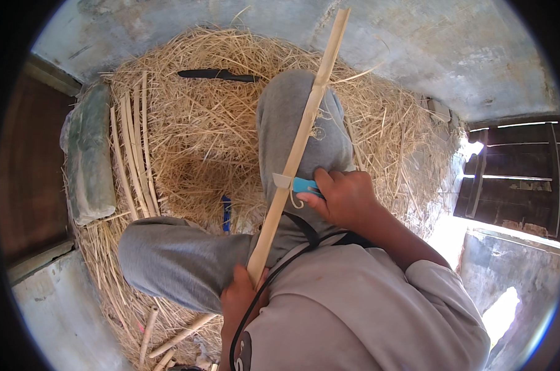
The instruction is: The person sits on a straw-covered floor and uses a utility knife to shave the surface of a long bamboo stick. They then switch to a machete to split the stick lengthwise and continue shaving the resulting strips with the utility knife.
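Observation:
A long, pale split bamboo strip (305, 127) slants from my lap up across my raised grey-trousered knee (292, 105). Its lower end is in my closed left hand (240, 294), close to my belly. My right hand (348, 198) grips a small blue-handled knife (304, 186), thumb along the handle. The short, wide blade lies across the strip around its middle, touching it. A thin curled shaving (298, 199) hangs just below the blade, and more fine shavings (318, 131) cling to the strip's edge over the knee.
Straw (199, 123) covers the floor. On it lie a dark long-bladed tool (215, 74), a blue object (227, 213) and several thin sticks (136, 148) beside a grey-green block (89, 154). Cut bamboo pieces (182, 334) sit at lower left. A black cord (264, 287) crosses my shirt. Walls (441, 49) surround me.

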Demonstrator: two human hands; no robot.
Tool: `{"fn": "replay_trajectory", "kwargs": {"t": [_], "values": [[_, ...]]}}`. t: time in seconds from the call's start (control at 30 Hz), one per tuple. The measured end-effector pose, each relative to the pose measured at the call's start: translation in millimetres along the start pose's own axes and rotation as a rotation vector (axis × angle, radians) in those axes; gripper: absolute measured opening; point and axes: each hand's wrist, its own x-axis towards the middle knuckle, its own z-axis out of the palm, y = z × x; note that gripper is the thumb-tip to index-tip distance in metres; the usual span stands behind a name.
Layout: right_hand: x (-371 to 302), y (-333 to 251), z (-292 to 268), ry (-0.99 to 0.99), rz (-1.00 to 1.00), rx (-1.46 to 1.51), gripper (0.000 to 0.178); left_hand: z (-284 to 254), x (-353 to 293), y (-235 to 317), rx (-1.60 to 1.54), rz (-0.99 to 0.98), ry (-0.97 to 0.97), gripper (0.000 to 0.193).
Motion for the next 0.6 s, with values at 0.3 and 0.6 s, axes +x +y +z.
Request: {"fn": "replay_trajectory", "kwargs": {"t": [0.3,0.6], "values": [[-2,0,1,0.026,0.054,0.013,0.048,4,-24,-32,0.137,0.117,0.171,0.046],[18,4,-27,-0.345,0.190,0.381,0.062,-11,-20,-24,0.001,0.093,0.074,0.044]]}}
